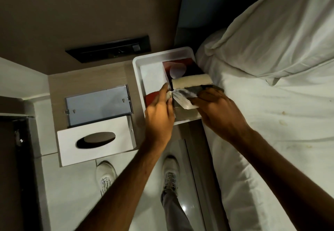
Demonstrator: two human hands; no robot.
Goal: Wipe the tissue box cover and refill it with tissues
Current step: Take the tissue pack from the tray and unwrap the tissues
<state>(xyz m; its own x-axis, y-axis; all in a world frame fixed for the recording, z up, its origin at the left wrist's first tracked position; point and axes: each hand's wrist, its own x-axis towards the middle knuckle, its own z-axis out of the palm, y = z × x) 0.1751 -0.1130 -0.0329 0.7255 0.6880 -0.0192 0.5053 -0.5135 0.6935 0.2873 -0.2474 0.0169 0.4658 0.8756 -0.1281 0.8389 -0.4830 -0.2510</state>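
Note:
The white tissue box cover with its oval slot lies on the front of the wooden nightstand, and its hinged metal back plate stands open behind it. To the right, a white tray holds a red and dark tissue carton and a cream tissue pack. My left hand pinches a white tissue at its left end. My right hand grips the same tissue from the right, over the tray.
A black switch panel sits on the wall behind the nightstand. The bed with white sheet and pillow borders the tray on the right. My two white shoes stand on the glossy floor below.

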